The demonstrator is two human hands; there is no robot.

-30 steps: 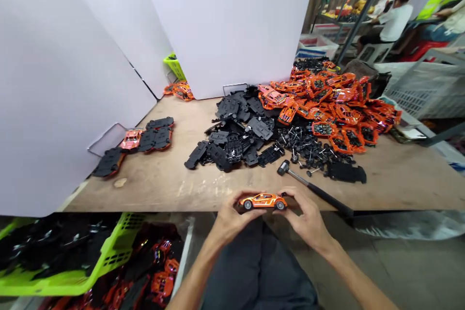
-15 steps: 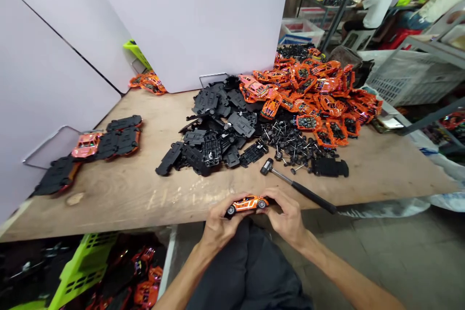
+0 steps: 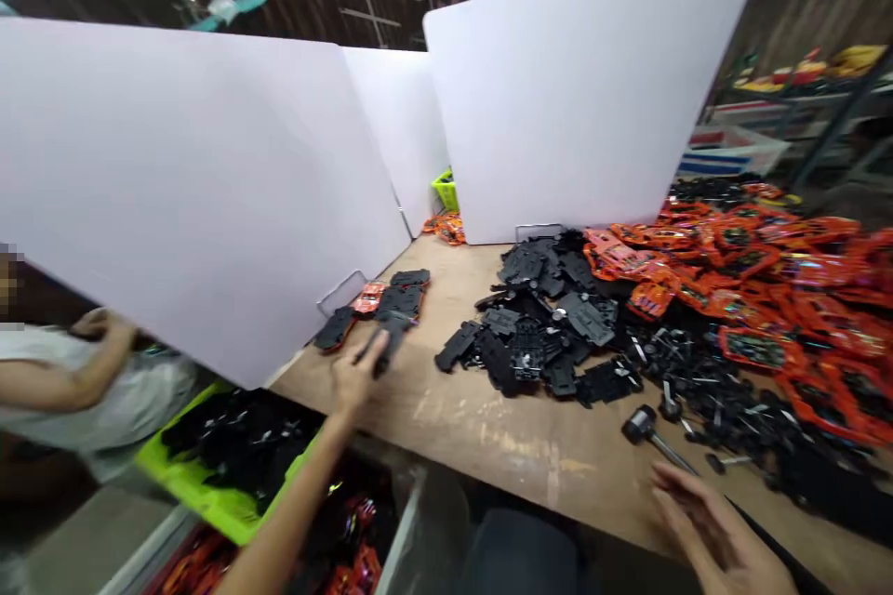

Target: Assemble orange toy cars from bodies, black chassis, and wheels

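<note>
My left hand [image 3: 357, 379] reaches out over the left part of the table, its fingers closed on a toy car [image 3: 388, 342]. The car is smeared by motion and shows its dark underside. Just beyond it lies a small group of cars, with black undersides [image 3: 408, 300] up and one orange body [image 3: 369, 297] among them. At the table's front edge on the right, my right hand [image 3: 712, 530] is empty, its fingers apart. Close to that hand lies a hammer [image 3: 646, 428] with a black head, part of its handle hidden behind the fingers.
Black chassis plates [image 3: 520, 335] are heaped mid-table. To their right are wheel axles [image 3: 698, 390] and a large pile of orange car bodies [image 3: 788, 279]. White panels [image 3: 572, 102] stand behind. A lime-green crate [image 3: 230, 516] sits below left; another person's arm [image 3: 62, 390] shows beyond.
Both hands held the orange car at the front edge before. Now the left has carried it leftward, underside showing, and the right has let go. The view has turned left.
</note>
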